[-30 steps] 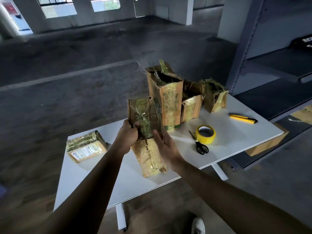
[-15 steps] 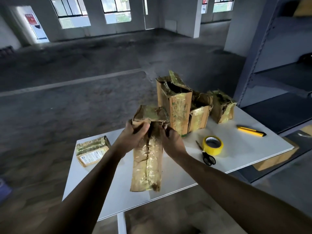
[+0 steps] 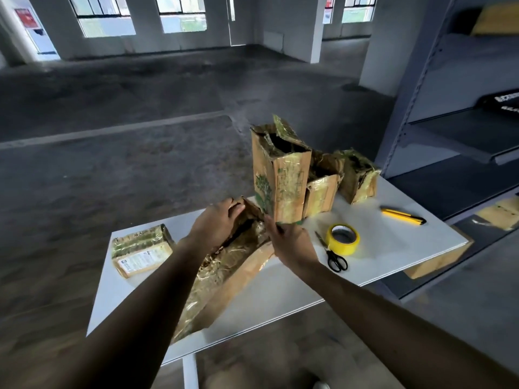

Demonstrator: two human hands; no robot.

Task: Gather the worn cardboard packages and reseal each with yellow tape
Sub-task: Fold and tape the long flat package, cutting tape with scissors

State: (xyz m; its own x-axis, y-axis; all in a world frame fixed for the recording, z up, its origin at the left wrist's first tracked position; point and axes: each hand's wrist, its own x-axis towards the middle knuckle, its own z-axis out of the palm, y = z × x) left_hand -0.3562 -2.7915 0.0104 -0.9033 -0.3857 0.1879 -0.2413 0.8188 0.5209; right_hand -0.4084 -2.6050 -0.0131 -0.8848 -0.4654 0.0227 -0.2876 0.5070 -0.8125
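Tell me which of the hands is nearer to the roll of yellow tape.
Right. The right hand grips the long package at its open end, just left of the tape roll; the left hand holds that end farther left.

Long pkg (image 3: 224, 276) lies at desk (image 3: 379, 248) ctr, running from near edge toward the back. Left hand (image 3: 216, 223) grips its far end from the left, right hand (image 3: 292, 242) from the right. Flat pkg (image 3: 141, 249) lies alone at desk's left, well apart from the rest. Behind the hands, 3 pkgs stand in a row along the back: tall pkg (image 3: 280, 175) leftmost, short pkg (image 3: 321, 192) touching its right side, end pkg (image 3: 359, 175) just beside that. Tape roll (image 3: 343, 239) sits right of the right hand, in front of short pkg; scissors (image 3: 334, 256) just beside it, front-left. Cutter (image 3: 403, 215) lies further right. Shelf unit (image 3: 463, 136) stands right of desk; box (image 3: 438, 262) below desk's right corner.
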